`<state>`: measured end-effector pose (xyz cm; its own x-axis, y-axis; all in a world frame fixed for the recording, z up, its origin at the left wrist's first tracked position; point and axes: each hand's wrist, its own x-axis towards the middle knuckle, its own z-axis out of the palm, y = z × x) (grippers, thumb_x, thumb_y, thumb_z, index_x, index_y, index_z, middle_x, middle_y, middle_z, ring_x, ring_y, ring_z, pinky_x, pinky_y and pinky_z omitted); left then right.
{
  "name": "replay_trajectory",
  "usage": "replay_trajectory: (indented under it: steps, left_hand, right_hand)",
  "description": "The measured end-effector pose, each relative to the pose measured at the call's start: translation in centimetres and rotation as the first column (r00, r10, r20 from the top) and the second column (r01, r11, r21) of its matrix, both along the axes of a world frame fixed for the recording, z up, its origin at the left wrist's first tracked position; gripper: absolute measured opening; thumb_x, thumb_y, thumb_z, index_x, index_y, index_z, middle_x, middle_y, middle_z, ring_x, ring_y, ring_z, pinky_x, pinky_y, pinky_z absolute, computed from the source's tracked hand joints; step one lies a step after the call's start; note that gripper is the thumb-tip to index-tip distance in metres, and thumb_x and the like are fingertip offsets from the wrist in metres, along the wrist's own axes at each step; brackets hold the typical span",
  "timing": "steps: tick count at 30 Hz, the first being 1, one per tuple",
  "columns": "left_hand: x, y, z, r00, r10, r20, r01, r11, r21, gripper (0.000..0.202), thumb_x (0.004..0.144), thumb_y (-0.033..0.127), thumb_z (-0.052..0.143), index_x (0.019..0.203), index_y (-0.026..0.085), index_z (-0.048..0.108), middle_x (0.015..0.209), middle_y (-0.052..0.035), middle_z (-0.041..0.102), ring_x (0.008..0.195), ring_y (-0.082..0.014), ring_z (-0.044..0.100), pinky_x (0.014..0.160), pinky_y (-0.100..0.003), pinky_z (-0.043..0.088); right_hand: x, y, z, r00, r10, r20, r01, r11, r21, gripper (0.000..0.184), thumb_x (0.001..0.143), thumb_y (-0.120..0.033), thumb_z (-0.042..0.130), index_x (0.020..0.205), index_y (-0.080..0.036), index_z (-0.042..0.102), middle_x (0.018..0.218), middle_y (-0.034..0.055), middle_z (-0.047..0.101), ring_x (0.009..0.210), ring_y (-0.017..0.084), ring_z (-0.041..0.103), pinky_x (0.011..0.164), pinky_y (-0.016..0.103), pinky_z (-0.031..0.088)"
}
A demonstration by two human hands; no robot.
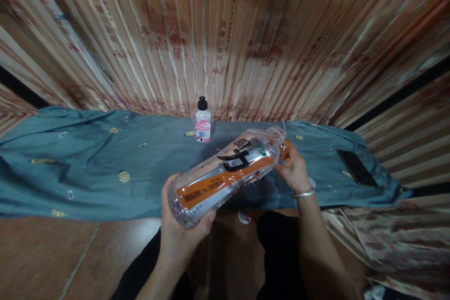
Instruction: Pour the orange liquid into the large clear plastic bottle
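A large clear plastic bottle (225,168) with an orange and silver label is tilted in front of me, its neck up to the right. My left hand (186,225) is wrapped round its base. At the neck, my right hand (295,168) has its fingers closed on an orange translucent piece (285,151), whose kind is not clear. A thin clear strip (284,125) sticks up beside the bottle's mouth. Behind them a small clear bottle (203,122) with a black cap and pink label stands upright on the blue-green cloth (147,164).
A black phone-like slab (357,168) lies on the cloth at the right. Part of a white round piece (311,182) shows by my right wrist. A white and pink piece (243,216) is near the front edge. A patterned curtain (197,42) hangs behind, with dark bars at both sides.
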<state>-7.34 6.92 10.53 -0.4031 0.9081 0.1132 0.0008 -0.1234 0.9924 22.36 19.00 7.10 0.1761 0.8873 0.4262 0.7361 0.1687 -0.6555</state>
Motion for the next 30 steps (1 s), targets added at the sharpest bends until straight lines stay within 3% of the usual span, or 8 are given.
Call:
replay_trajectory:
  steps: [13,21,30]
  left_hand:
    - [0.07,-0.12,0.4,1.0,-0.007,0.014,0.007,1.0,0.007,0.089,0.067,0.051,0.094,0.139,0.023,0.05,0.115,-0.0078,0.076,0.097,-0.0273,0.08,0.089,-0.041,0.068]
    - [0.06,-0.25,0.43,0.999,-0.013,0.042,0.014,1.0,-0.017,0.091,0.066,0.047,0.095,0.141,0.024,0.05,0.117,-0.0076,0.076,0.1,-0.0279,0.08,0.09,-0.042,0.068]
    - [0.43,-0.17,0.75,0.997,0.008,0.082,-0.007,1.0,-0.01,0.087,0.064,0.041,0.094,0.137,0.022,0.051,0.115,-0.0074,0.078,0.098,-0.0266,0.081,0.089,-0.039,0.068]
  right_hand:
    - [-0.01,0.01,-0.03,1.0,0.009,-0.004,-0.009,1.0,0.005,0.066,0.075,-0.061,0.079,0.124,-0.019,0.066,0.096,0.0067,0.079,0.072,0.023,0.069,0.07,0.038,0.06]
    - [-0.05,-0.05,0.18,1.0,0.011,-0.017,-0.011,1.0,0.006,0.069,0.074,-0.062,0.08,0.126,-0.018,0.066,0.098,0.008,0.079,0.076,0.025,0.07,0.075,0.04,0.061]
    - [0.04,0.02,-0.04,1.0,0.008,-0.004,-0.008,1.0,-0.007,0.072,0.074,-0.063,0.079,0.129,-0.018,0.066,0.097,0.0075,0.079,0.071,0.023,0.068,0.07,0.038,0.06]
